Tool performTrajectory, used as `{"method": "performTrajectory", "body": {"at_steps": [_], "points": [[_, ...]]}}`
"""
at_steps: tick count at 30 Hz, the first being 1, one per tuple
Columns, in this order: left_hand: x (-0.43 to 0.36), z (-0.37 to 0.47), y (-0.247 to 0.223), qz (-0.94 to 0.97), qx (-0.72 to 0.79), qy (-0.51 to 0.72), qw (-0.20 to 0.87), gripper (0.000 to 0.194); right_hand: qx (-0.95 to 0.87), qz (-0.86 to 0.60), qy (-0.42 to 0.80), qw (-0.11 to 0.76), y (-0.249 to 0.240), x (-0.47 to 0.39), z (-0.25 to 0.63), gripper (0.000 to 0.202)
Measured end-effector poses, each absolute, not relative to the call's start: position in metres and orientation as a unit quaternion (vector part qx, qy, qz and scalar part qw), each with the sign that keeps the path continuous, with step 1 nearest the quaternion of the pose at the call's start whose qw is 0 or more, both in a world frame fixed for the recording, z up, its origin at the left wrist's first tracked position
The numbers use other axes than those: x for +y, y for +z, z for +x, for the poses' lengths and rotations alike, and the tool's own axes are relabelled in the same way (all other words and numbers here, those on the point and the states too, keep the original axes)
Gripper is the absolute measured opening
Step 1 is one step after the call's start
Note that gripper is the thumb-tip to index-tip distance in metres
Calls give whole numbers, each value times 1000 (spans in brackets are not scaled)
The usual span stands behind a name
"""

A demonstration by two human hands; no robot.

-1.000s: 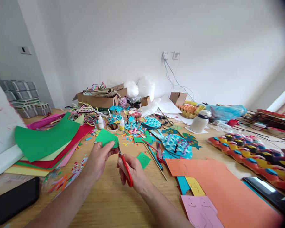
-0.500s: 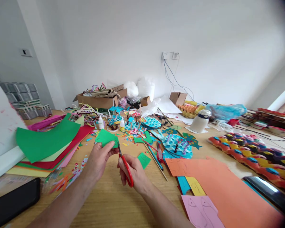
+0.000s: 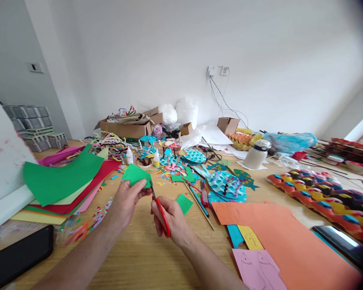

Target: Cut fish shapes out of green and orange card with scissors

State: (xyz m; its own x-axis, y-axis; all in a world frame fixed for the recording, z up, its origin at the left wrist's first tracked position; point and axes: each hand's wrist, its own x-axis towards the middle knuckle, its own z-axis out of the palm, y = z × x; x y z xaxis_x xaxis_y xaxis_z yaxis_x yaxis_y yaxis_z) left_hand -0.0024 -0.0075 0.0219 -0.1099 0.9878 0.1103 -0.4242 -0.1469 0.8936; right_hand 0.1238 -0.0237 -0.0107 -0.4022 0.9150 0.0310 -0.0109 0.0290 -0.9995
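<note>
Edges and overlaps conceal several parts.
The left edge crops the black phone [image 3: 21,257] and white board [image 3: 3,161]; the bottom edge cuts off both forearms and the pink paper with pencil drawings [image 3: 258,272]. At right, the multicoloured painted egg-carton sheet [image 3: 320,197] leaves view, and the glossy black device [image 3: 335,239] fades into dark blur. The large orange paper [image 3: 278,229] partly covers blue [image 3: 236,237] and yellow paper pieces [image 3: 250,238]. The left hand [image 3: 127,201] hides part of the small green paper [image 3: 135,175]; the right hand [image 3: 171,215] obscures some of the red-handled scissors [image 3: 162,219].
</note>
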Motion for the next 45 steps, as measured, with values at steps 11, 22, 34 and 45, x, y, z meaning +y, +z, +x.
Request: {"method": "performTrajectory", "body": {"at_steps": [11,22,34,45], "points": [[-8,-7,23,388,368,644,547,12,-604,-374,584,392,-14,-23,123,46],[-7,-9,21,405,375,620,557,9,-594,-372,594,394,-12,-24,123,45],[-8,-11,20,402,364,612,575,8,-603,-367,586,398,-15,-22,123,47],[-8,-12,18,393,374,603,585,10,-597,-369,590,400,-12,-23,123,43]]}}
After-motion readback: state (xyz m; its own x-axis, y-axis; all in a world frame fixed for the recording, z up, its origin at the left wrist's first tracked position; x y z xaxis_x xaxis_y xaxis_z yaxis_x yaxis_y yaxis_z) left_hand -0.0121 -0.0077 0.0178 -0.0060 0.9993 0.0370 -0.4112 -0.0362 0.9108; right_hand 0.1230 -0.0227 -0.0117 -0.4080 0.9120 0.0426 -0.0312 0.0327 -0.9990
